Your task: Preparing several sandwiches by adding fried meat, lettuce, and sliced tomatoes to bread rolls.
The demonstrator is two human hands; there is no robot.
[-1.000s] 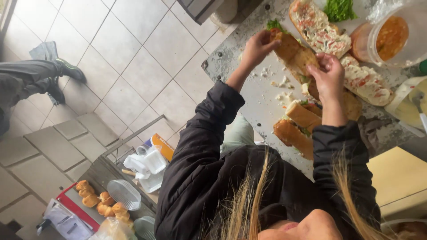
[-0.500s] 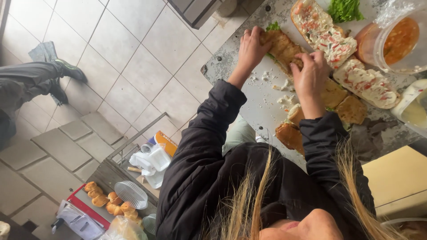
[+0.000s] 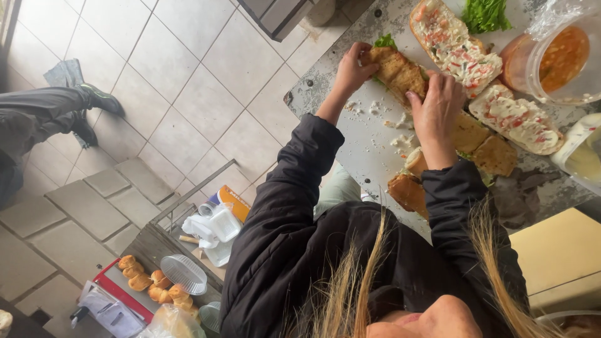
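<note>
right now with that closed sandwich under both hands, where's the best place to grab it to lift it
Probably by its two short ends, coming down from above. The closed sandwich is long and lies flat on the counter, with lettuce poking out one end, so squeezing the middle would likely push filling out. The left hand already cups one end and the right hand covers the other, fingers curled over the top bread.

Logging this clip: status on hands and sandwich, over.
Left hand and right hand both gripping the toasted sandwich on the metal counter. Topped bread halves alongside, nothing blocking.
</note>
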